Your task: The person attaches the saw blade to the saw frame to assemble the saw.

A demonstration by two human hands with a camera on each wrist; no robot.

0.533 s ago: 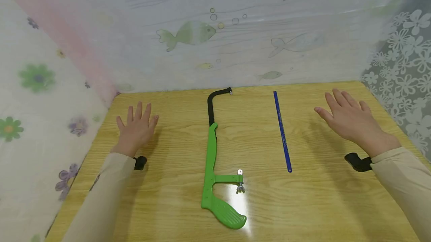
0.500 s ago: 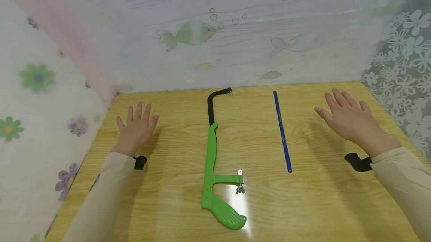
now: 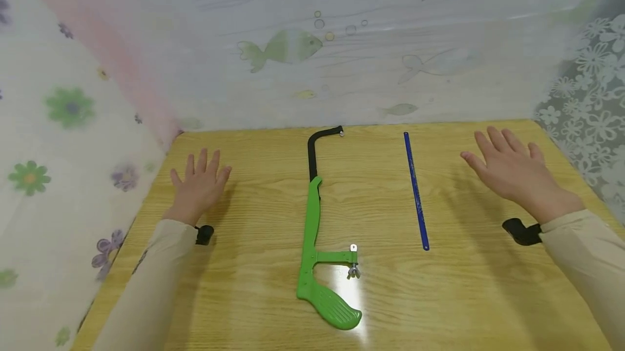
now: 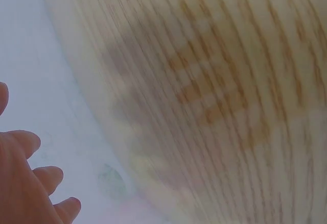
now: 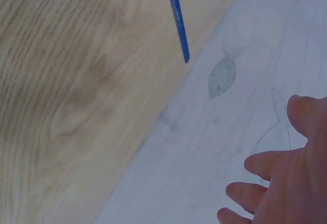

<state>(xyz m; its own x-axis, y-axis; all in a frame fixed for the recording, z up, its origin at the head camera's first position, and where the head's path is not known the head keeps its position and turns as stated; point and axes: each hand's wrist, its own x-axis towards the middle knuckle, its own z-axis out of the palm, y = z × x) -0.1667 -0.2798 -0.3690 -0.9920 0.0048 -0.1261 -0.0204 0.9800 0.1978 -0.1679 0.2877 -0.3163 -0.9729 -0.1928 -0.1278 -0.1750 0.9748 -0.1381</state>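
Observation:
A hacksaw frame (image 3: 310, 231) lies in the middle of the table, its green handle toward me and its black bent arm toward the back. At its crossbar sits a metal wing nut (image 3: 354, 270). To the right of the frame lies a separate blue hacksaw blade (image 3: 416, 193), whose far end also shows in the right wrist view. My left hand (image 3: 199, 188) is over the left side of the table, fingers spread, holding nothing. Over the right side, my right hand (image 3: 515, 172) is held with fingers extended and holds nothing; the blade is the thing nearest it.
The wood-grain table (image 3: 254, 307) reaches back to a curtain (image 3: 371, 80) printed with fish. A flowered sheet (image 3: 73, 177) hangs at the left, and a grey one with white flowers (image 3: 600, 96) at the right. A black camera mount (image 3: 522, 231) sticks out from each wrist.
The head view has shifted a little, so the table, hacksaw frame and blade appear slightly farther right. Both hands keep nearly the same pose, and nothing has been picked up.

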